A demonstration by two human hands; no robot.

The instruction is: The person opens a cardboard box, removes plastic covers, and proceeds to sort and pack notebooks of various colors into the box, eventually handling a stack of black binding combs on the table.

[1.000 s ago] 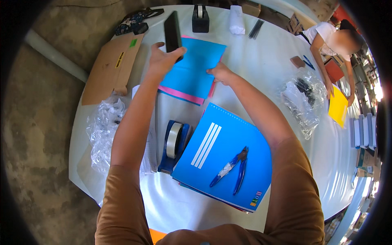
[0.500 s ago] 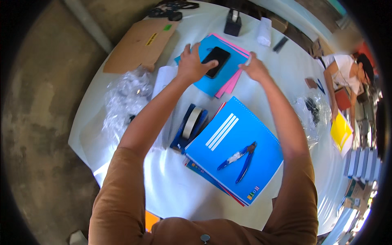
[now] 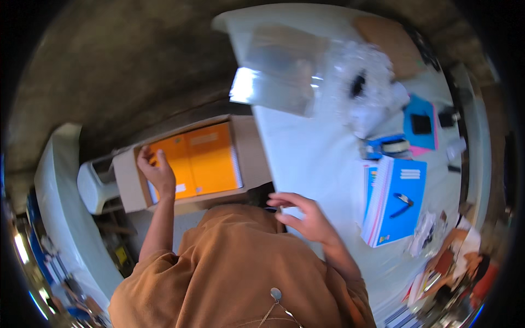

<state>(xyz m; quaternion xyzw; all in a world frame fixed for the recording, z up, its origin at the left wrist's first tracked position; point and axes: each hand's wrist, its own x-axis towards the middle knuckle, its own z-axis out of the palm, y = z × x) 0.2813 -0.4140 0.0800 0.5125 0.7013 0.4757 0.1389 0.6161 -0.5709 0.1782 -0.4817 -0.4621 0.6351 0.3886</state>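
Note:
Over the left end of a cardboard box (image 3: 252, 146), my left hand (image 3: 158, 174) has its fingers apart and slightly bent, holding nothing. Under and beside it lie orange spiral notebooks (image 3: 205, 156) inside the box; whether the fingertips touch one I cannot tell. My right hand (image 3: 307, 217) hovers by the near table edge, fingers loosely spread and empty. To its right on the table is a stack of spiral notebooks with a blue one (image 3: 396, 218) on top. Blue-handled cutters (image 3: 403, 205) rest on that cover.
The white-covered table (image 3: 306, 158) also holds a tape dispenser (image 3: 389, 146), clear plastic wrap (image 3: 361, 71), clear plastic sheets (image 3: 284, 71) and a black phone (image 3: 421, 124) on teal and pink sheets. A white plastic stool (image 3: 95, 186) stands left of the box. Another person (image 3: 456, 246) sits at lower right.
My view has swung left, bringing the box of orange notebooks into sight. Both hands have left the phone and teal sheets; the left is now over the box, the right by the table edge.

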